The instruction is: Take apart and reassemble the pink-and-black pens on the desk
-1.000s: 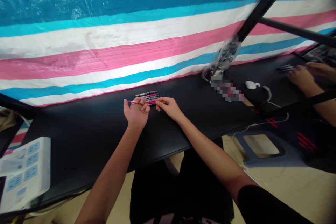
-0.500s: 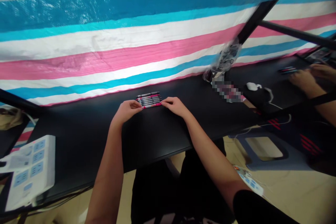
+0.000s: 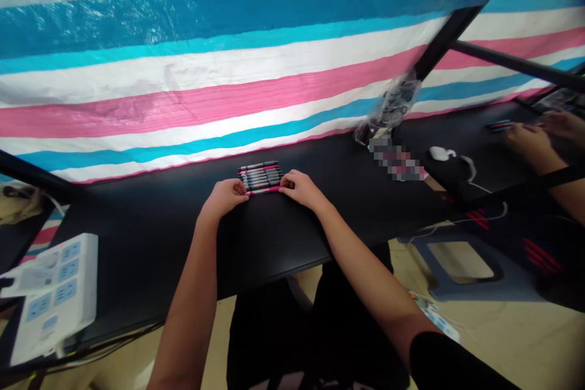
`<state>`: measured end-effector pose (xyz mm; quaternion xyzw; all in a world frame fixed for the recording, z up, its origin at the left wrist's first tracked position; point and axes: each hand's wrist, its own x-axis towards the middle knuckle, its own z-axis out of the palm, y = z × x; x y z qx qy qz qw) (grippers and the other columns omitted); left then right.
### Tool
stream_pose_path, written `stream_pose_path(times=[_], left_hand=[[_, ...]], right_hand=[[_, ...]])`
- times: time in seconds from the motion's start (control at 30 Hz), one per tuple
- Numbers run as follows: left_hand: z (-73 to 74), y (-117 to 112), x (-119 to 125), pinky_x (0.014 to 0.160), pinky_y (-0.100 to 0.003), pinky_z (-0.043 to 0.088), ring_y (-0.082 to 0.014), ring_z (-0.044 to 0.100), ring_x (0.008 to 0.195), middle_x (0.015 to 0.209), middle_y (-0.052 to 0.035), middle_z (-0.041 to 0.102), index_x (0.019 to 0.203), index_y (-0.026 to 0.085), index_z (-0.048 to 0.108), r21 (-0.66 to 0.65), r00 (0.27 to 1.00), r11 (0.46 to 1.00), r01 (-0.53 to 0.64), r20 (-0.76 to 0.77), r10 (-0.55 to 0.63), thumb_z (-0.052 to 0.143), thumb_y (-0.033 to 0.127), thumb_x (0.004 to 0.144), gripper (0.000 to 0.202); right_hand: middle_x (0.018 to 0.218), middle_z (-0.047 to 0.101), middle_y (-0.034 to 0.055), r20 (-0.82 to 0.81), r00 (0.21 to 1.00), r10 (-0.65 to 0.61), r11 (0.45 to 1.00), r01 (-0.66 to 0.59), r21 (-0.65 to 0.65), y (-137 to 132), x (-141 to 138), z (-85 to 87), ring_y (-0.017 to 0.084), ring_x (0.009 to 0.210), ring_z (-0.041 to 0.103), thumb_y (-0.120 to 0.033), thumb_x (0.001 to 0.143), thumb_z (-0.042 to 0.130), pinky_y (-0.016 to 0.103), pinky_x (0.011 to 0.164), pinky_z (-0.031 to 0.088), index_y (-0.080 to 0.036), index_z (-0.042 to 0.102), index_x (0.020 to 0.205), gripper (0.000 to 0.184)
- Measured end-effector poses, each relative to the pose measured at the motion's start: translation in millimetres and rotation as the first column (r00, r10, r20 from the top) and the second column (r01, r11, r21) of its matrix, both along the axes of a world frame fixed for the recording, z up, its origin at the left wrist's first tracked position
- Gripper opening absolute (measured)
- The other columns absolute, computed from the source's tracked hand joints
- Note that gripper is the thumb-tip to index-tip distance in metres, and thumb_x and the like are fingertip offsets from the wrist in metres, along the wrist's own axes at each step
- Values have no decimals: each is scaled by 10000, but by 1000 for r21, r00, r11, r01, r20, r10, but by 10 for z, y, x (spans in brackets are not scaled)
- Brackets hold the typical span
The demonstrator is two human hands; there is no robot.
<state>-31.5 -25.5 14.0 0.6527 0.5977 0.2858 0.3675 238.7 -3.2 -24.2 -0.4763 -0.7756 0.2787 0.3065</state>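
Several pens [image 3: 259,177] lie side by side in a row on the black table, dark and clear barrels with one pink one near the far side. At the row's near edge is a pink-and-clear pen [image 3: 264,191]. My left hand [image 3: 227,196] pinches its left end between thumb and fingers. On its right end, my right hand [image 3: 299,186] has thumb and fingers closed in the same way. The pen lies level, slightly apart from the row behind it.
A white power strip [image 3: 59,295] sits at the table's left edge. To the right are a clear plastic bag [image 3: 397,100], a blurred-out packet [image 3: 397,160] and a white mouse-like object [image 3: 441,153]. A co-worker's hands [image 3: 530,137] are at the far right, near more pens. A striped sheet [image 3: 205,103] hangs behind.
The pink-and-clear pen and both hands have shifted slightly toward me, leaving a small gap to the row. The view has tilted a little.
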Motion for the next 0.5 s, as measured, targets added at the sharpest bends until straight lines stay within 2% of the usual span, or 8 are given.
stream_pose_path(times=[0.17,0.33,0.5], left_hand=[[39,0,27,660,-302,455,-187,627,672,698,-19,691,717,206,714,35,983,999,20,-186,-13,751,210,692,45],[30,-7,-40,617,-314,445,-202,628,648,693,-36,685,725,213,675,3,971,1000,10,-240,-9,724,356,780,162],[-10,12,-80,632,-320,449,-203,622,646,679,-30,678,708,221,665,55,973,999,1,-231,11,733,344,781,158]], right_hand=[[844,553,0,12,1000,-27,999,26,27,4,-13,-44,138,702,521,-162,826,730,289,719,443,-194,658,808,82],[879,539,6,-14,998,-55,997,55,48,8,-12,-66,146,719,530,-157,836,702,295,734,461,-198,639,839,75],[935,541,25,-8,997,-70,994,71,85,-36,-35,-68,168,783,554,-195,840,695,318,783,480,-209,661,839,38]])
